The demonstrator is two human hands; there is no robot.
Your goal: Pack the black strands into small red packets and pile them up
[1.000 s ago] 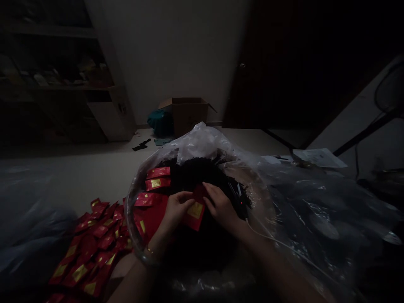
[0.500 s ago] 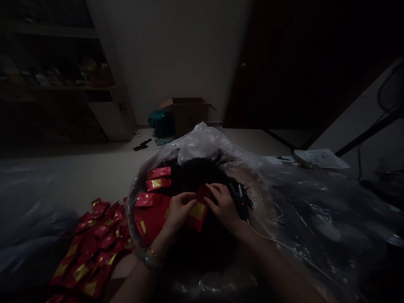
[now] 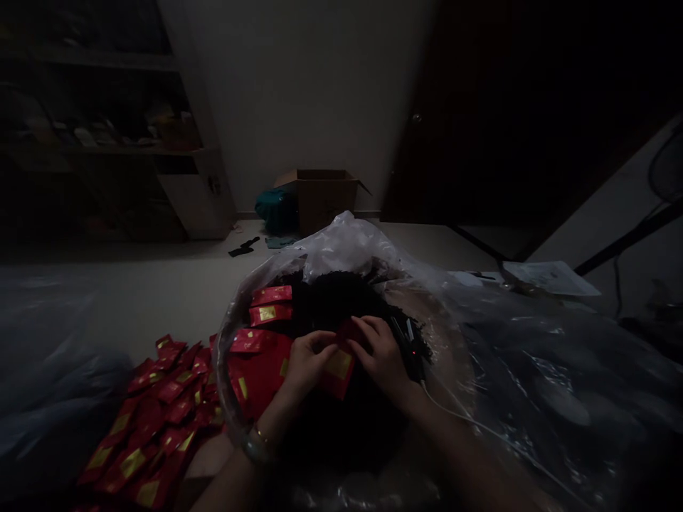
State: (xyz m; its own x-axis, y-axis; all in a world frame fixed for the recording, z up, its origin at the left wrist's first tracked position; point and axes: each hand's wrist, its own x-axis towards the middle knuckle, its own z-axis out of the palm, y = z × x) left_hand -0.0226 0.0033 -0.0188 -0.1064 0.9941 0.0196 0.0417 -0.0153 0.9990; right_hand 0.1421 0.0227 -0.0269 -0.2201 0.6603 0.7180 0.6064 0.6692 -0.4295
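In the head view, both hands pinched one red packet (image 3: 339, 368) at lower centre, left hand (image 3: 306, 360) and right hand (image 3: 383, 353) gripping its top edge over dark loose material (image 3: 341, 302) in a clear bag (image 3: 480, 341). Its gold label was unreadable. More red packets (image 3: 154, 427) lay lower left.

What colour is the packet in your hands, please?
Red with a gold label, head view: packet.

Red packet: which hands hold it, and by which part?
Both hands hold the red packet by its top end: left hand on its left, right hand on its right.
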